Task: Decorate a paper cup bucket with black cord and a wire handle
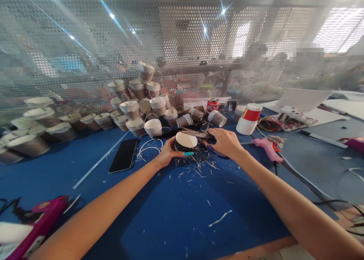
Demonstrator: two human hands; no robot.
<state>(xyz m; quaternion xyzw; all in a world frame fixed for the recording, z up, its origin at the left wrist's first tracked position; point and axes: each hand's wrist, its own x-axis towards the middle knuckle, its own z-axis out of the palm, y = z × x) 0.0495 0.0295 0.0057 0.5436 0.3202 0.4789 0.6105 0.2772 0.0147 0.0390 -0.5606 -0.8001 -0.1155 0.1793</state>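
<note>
My left hand (168, 152) is closed around a paper cup (186, 139), white inside and dark outside, with its mouth tilted toward me. The thumb, with a turquoise nail, lies along the cup's near side. In my right hand (226, 141) is a pair of scissors (199, 134), whose blades reach left across the cup's far rim. Whether the blades touch the rim I cannot make out. Thin pale clippings (196, 171) are strewn over the blue tabletop (176, 214) below the cup.
Many small bucket-like cups (129, 110) are stacked at the back left. A phone (123, 155) lies left of my hands. Behind them stands a red soda can (212, 105). To the right are stacked white cups (247, 125) and a pink glue gun (269, 149). A perforated screen (182, 36) closes off the back.
</note>
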